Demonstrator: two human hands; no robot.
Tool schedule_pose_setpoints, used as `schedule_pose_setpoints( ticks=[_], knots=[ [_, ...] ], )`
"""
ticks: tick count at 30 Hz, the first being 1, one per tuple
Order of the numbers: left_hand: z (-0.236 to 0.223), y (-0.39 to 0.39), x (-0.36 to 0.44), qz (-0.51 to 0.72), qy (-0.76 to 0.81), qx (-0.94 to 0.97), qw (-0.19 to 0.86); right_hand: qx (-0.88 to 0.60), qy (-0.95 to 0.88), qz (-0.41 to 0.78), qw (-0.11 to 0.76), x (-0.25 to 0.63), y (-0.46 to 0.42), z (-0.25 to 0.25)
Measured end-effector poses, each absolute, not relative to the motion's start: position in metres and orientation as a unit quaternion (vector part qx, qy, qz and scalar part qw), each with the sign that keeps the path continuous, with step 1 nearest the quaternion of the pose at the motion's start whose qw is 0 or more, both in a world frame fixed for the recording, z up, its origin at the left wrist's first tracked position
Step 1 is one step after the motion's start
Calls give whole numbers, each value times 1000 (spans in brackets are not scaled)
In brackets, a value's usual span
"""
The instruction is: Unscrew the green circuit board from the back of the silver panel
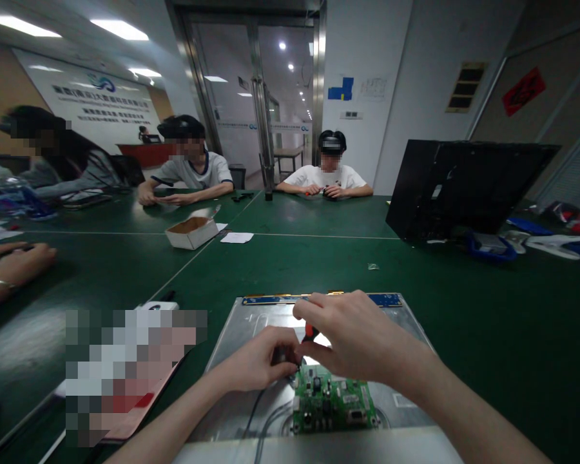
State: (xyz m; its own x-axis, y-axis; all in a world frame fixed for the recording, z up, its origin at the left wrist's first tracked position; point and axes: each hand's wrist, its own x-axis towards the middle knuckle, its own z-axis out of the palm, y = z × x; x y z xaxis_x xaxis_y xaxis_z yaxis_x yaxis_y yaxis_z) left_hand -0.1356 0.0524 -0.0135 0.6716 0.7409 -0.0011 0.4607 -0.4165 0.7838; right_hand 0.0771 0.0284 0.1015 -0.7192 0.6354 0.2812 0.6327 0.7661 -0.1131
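In the head view, the right hand (350, 335) is grasping a red-and-black-handled tool (310, 331) near the far-left corner of a green rectangular circuit board (336, 403), seemingly to aim there. The left hand (270, 354) is cupping beside that corner, perhaps for steadiness; its grip I cannot tell. A flat silver metal panel (236, 335) is supporting the board on the green counter (319, 267).

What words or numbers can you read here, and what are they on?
"福", probably: red diamond, right.
"大数据科技有限公司", probably: big sign, left; its other writing is blurred.
Too small or blurred to read: lettering on the glass doors, pale wall paper, green circuit board.
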Motion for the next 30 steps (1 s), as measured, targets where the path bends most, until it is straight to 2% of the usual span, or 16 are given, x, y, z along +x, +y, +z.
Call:
schedule_pose_setpoints(
  ticks=[6, 12, 21, 30],
  knots=[
    [-15, 51, -137, 171, 377, 815, 406, -359, -922, -4, 146, 77, 28, 100],
    [-17, 54, -137, 182, 353, 820, 412, -314, -936, 32, 156, 78, 26, 103],
    [-15, 52, -134, 174, 355, 827, 400, -359, -922, 4, 145, 75, 28, 102],
    [-14, 46, -133, 179, 346, 867, 311, -327, -931, 37, 156, 75, 25, 100]
  ],
)
